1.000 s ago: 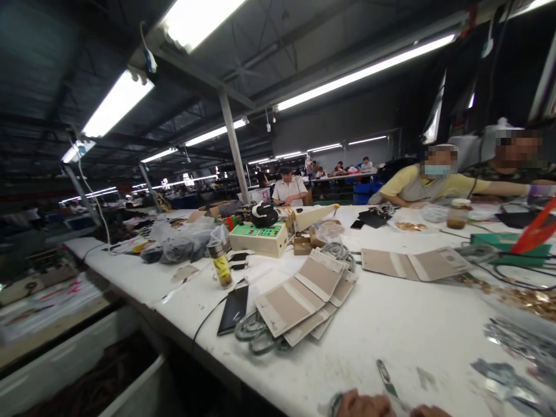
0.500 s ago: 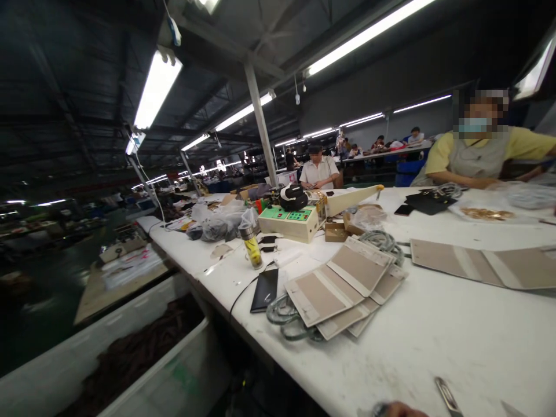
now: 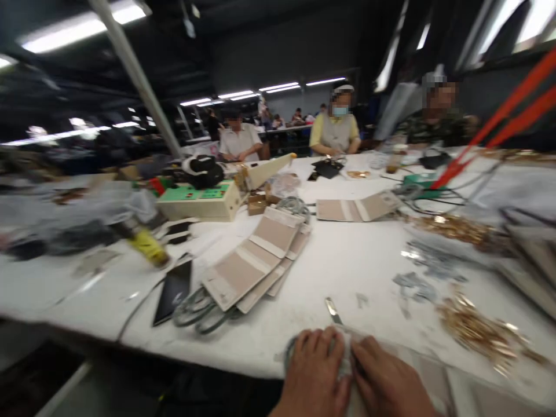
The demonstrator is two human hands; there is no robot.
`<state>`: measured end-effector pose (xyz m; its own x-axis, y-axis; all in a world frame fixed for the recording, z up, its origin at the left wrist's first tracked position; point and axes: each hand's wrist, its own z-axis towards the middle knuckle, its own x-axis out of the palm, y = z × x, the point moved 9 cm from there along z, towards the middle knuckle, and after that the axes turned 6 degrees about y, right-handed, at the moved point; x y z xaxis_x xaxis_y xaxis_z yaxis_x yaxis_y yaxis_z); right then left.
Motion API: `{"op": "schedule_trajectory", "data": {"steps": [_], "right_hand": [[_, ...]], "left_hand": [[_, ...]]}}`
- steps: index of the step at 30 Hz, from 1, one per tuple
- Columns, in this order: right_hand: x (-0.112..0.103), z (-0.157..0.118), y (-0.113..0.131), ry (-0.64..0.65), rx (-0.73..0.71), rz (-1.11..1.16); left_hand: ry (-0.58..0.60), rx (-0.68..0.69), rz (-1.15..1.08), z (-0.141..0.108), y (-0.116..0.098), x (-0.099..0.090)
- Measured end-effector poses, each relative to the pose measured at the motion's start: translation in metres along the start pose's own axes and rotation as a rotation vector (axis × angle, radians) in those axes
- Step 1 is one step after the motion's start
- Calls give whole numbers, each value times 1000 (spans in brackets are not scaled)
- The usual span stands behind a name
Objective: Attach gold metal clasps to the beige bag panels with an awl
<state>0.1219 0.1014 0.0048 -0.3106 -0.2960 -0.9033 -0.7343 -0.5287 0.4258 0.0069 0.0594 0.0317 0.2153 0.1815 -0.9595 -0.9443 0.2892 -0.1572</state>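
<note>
At the front table edge my left hand (image 3: 315, 368) has its fingers curled over the end of a beige bag panel (image 3: 428, 370), beside a bit of grey-green strap (image 3: 288, 350). Close by on the right, my right hand (image 3: 386, 376) presses the same panel with its fingers together. The pinched spot between the hands is partly hidden. Just beyond the fingers lies a slim metal tool (image 3: 333, 311). Further left is a fanned stack of beige bag panels (image 3: 243, 266) with grey-green strap handles (image 3: 195, 310).
A dark phone-like slab (image 3: 174, 289), a yellow bottle (image 3: 150, 246) and a cream machine (image 3: 200, 202) stand left. Gold metal pieces (image 3: 473, 330) and silvery pieces (image 3: 414, 284) lie right. Another panel (image 3: 358, 207) is further back. Co-workers sit across the table.
The view has swung right and down, bringing both hands, the panel under them and the metal pieces into sight. Before, only part of one hand showed at the bottom edge.
</note>
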Motion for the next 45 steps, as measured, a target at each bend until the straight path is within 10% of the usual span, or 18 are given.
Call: {"op": "schedule_trajectory", "data": {"steps": [8,18,25,38,45], "right_hand": [[-51,12,2,14,90,52],[-145,41,-147,-130,476,-144],[-146,74,-186,-76,549,-196],[-157,71,-187,-141,524,-191],[-150,52,-104,11,311,106]], "left_hand": [[-89,101,71,6,-1,-17],[-187,101,74,2,7,-18],[-202,99,67,1,7,-20],[-57,-20,-155,3,11,-13],[71,-79,-261,6,8,-11]]}}
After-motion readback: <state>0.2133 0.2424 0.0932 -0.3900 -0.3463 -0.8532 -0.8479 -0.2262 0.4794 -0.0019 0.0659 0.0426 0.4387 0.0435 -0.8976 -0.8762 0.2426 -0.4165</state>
